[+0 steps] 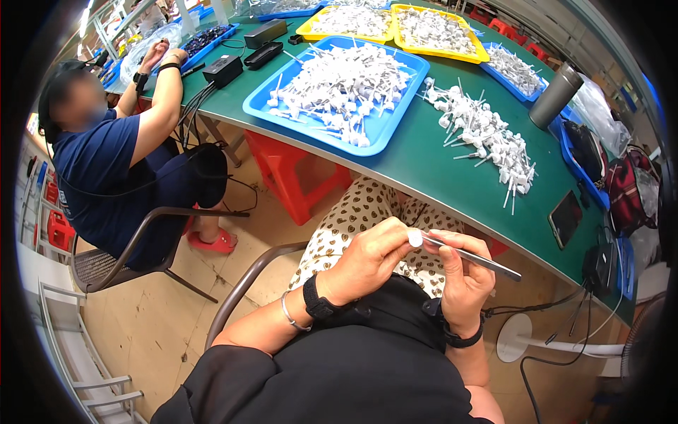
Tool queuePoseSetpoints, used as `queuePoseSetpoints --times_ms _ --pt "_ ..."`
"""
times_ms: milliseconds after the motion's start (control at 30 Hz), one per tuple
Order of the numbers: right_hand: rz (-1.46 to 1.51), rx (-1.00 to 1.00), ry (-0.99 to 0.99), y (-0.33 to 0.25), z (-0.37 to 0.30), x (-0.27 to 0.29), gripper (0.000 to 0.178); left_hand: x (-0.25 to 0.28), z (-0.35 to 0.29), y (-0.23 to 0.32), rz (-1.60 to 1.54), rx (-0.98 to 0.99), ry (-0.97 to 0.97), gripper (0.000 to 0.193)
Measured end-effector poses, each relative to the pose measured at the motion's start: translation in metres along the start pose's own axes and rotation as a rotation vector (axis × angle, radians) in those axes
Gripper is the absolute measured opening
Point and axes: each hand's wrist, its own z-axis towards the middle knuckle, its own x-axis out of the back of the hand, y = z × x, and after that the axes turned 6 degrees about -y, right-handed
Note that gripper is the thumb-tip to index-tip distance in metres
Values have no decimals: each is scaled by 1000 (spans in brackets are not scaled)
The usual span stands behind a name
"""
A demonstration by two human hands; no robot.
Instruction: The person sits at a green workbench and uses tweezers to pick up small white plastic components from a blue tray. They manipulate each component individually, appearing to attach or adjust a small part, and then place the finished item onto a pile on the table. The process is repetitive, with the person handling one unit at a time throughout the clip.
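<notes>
Between both hands [367, 260] [465, 286], a round white piece [415, 237]

On the worktable [432, 152], the nearest tray [392, 116] contains stemmed parts [346, 85]. To its right lies a pile [487, 131] of the same parts. Farther right stands a flask [556, 97]; nearer to the edge lies a smartphone [567, 219]. Behind the nearest tray is another tray [445, 54].

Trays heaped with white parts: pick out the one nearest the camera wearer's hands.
The large blue plastic tray at the near edge of the green table; the yellow trays and the blue tray right of them sit farther back.
</notes>
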Motion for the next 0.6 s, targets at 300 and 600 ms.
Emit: queuePoseSetpoints --times_ms 300,600 --pt "-50 1 10 -1 1 -2 14 -2 0 -3 52 -48 26 21" --pt "-87 -29 20 -2 2 -2 13 -2 -1 -2 84 -38 15 22"
